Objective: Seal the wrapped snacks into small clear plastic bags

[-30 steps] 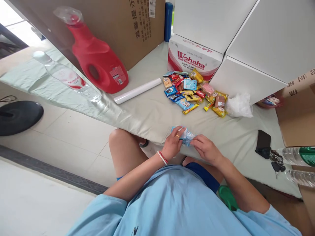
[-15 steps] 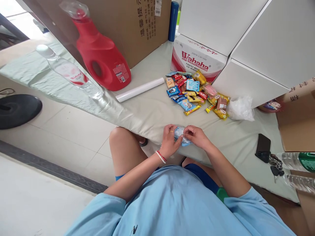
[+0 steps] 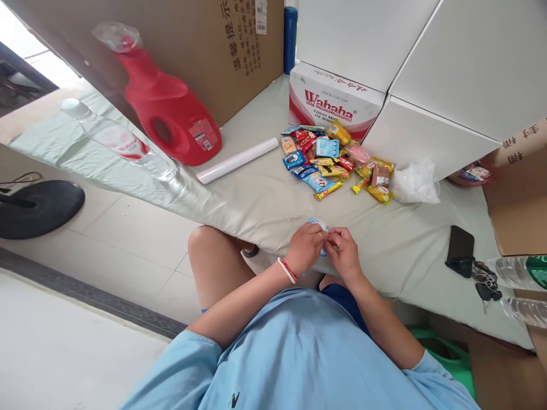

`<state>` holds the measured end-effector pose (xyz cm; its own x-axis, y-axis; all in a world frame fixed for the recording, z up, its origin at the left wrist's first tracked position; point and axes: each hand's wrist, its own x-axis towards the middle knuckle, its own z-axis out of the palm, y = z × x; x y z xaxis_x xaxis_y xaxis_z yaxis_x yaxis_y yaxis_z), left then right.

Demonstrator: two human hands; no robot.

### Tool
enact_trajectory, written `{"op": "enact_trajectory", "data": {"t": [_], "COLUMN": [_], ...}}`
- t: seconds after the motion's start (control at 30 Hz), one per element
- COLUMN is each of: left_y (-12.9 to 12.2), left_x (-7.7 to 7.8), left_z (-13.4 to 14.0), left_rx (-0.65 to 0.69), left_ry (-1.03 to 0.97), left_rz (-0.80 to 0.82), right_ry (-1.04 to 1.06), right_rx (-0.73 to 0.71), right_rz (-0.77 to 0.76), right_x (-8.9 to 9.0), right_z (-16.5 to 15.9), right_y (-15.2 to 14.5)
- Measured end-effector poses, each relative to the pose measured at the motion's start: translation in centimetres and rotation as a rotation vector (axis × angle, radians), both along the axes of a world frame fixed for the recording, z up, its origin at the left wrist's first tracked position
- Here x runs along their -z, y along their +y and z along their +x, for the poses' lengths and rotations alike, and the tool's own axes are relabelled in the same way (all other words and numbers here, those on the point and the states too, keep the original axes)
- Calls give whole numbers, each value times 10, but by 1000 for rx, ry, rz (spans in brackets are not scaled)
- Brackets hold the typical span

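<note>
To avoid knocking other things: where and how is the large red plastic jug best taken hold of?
Probably take the jug by its handle, left of the oval hole, coming from the left, past the nearby clear plastic bottle with a white cap; the hole leaves room to wrap round.

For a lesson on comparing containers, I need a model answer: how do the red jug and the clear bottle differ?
The jug is solid red; the bottle is see-through.
The jug looks bulkier, with a handle opening; the bottle is slimmer, with none showing.
The jug has clear plastic over its top; the bottle has a white cap.
Both carry printing.
</note>
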<state>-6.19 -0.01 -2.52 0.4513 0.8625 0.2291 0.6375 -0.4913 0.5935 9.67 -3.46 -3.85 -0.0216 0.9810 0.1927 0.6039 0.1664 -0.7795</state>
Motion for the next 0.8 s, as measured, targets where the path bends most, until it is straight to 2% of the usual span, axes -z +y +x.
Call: {"op": "enact_trajectory", "data": {"t": [0.07, 0.1, 0.23, 0.3, 0.43, 0.6, 0.67, 0.73, 0.8], "left_y": [-5, -6, -4, 1, 1, -16, -20, -21, -19], "left_x": [-1, -1, 8, 11, 4, -13, -12, -7, 0], "left_z": [7, 9, 9, 6, 5, 5, 4, 3, 0], "left_rx": [59, 43, -195, -253, -142, 91, 124, 79, 88], "left_ry": [6, -13, -127, -66, 65, 10, 13, 21, 18], "left_rz": [-3, -17, -42, -58, -53, 75, 67, 53, 29], "right_ry": [-12, -15, 19, 37, -23, -133, -120, -90, -62], "right_rx": [-5, -14, -83, -129, -99, -44, -47, -37, -2], "right_rz": [32, 45, 77, 79, 99, 109, 105, 118, 144], "right_x": [0, -1, -6, -8, -8, -2, 0, 1, 0], "right_z": [5, 7, 11, 10, 10, 11, 11, 10, 10], "right_y": [-3, -4, -9, -13, -21, -30, -35, -39, -41]}}
